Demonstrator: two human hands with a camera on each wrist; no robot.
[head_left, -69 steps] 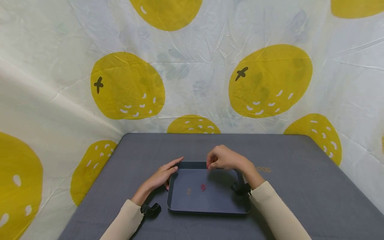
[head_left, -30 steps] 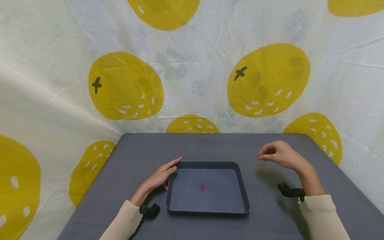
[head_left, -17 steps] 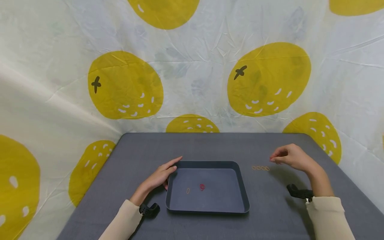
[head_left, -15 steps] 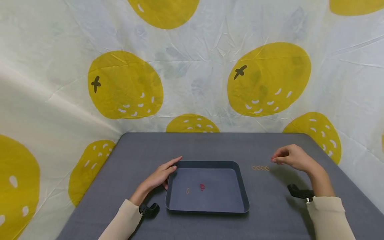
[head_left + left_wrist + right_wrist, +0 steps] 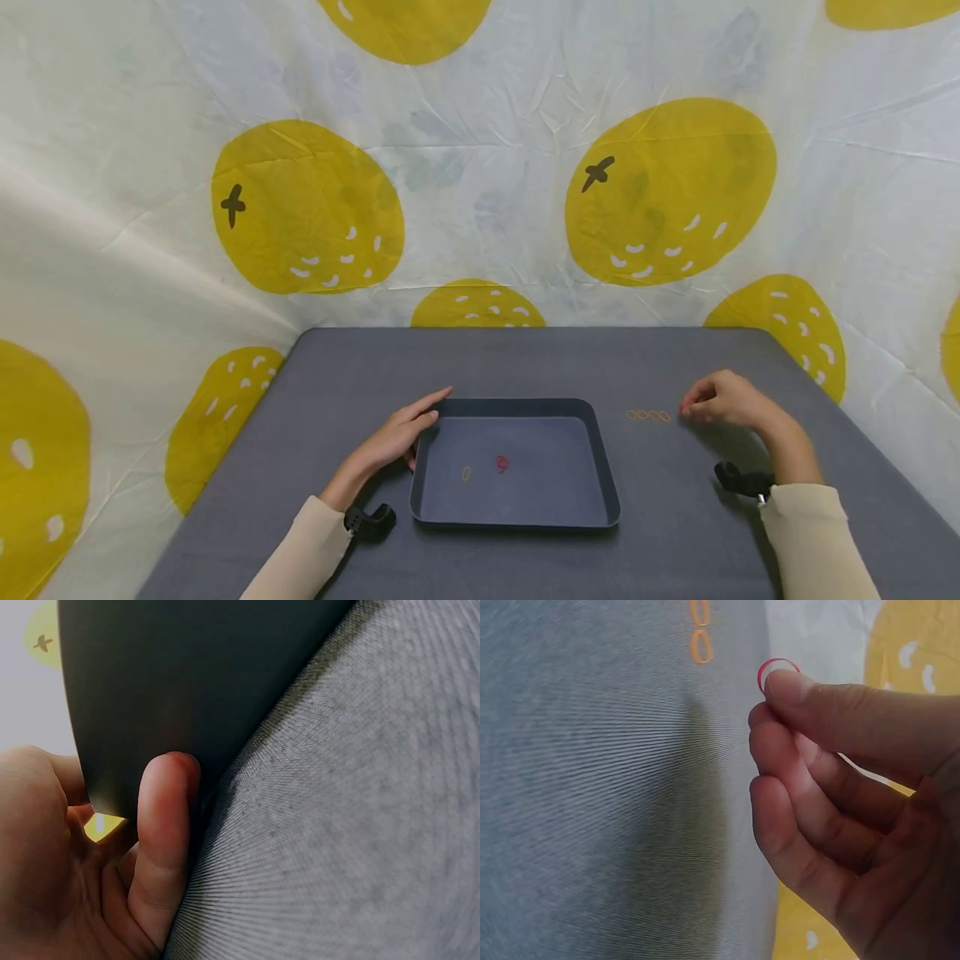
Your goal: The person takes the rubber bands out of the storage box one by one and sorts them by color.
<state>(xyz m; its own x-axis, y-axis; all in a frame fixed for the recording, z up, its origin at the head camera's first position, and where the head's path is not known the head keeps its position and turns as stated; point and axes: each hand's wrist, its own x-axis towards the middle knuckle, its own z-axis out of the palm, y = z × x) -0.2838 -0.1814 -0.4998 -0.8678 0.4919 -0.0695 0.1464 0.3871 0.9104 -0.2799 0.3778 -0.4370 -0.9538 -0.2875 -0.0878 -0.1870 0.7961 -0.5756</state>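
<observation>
Clock ref: head view, tray [image 5: 555, 500] centre as hub, 12 away from the person.
Sleeves: cream; left sleeve [image 5: 296, 552] at 8, right sleeve [image 5: 817, 537] between 3 and 4. Black device on each wrist.
Tray: dark, shallow, flat on table; long axis 9–3.
In tray: orange loop [image 5: 463, 473], thin, toward 9, long axis roughly 12–6, top leaning slightly to 1. Red loops [image 5: 502, 464] just to 9 of centre, bunched; count and axis unclear.
Left hand [image 5: 396, 437]: on tray at 9–10. Thumb over the rim, one finger pressed to the outer wall, wall between them; index stretched along the far corner, toward 1.
Orange bands [image 5: 648, 415]: four on table at 2–3, side by side, row running 9–3. Endmost at 3 leans 11–5. Right wrist view shows two, long axes near 12–6 there.
Right hand [image 5: 723, 400]: just past the row's 3 end. Thumb and index pinch a red band; other fingers curled, close together.
Red band [image 5: 778, 660]: at the fingertips, loop poking out toward 12 past the thumb tip in right wrist view. Lower part hidden by thumb; long axis can't be told. Contact with table: can't tell.
Table [image 5: 465, 358]: grey cloth, long far edge 9–3.
Backdrop [image 5: 483, 167]: white sheet, yellow fruit prints, behind table.
</observation>
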